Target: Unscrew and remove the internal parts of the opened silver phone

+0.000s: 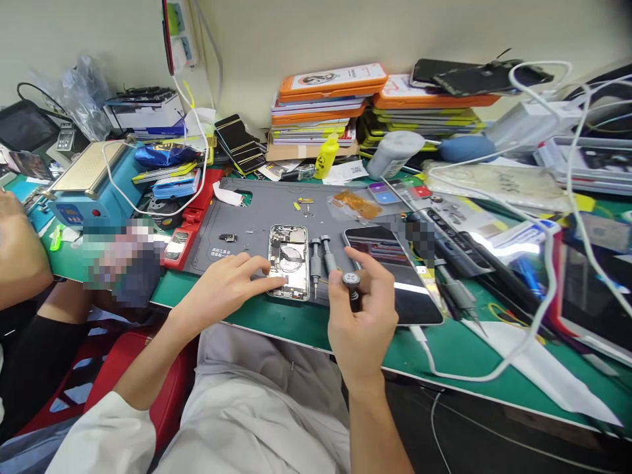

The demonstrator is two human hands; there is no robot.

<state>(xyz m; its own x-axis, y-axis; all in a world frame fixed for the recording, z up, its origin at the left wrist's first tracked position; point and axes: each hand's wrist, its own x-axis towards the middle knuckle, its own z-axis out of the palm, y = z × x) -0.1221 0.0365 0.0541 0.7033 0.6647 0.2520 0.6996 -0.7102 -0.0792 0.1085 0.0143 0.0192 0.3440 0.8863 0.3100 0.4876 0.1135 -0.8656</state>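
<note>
An opened phone [296, 263] lies on the grey work mat [237, 217], its inner parts showing. My left hand [230, 286] rests on it with the fingers stretched out, the fingertips at the phone's left edge and lower part. To the right of the phone, my right hand [365, 309] is wrapped round a screwdriver [351, 280], whose round grey cap points up; its tip is hidden. Two more grey screwdrivers [316, 266] lie on the mat between the phone and my right hand. A larger dark-screened device [395, 276] lies just beyond that hand.
Small phone parts [228, 237] are scattered on the mat. A blue machine [93, 191] stands at the left, near a co-worker's arm [20, 250]. Stacked orange boxes [330, 82] line the wall. A white cable [494, 376] loops across the right side of the green table.
</note>
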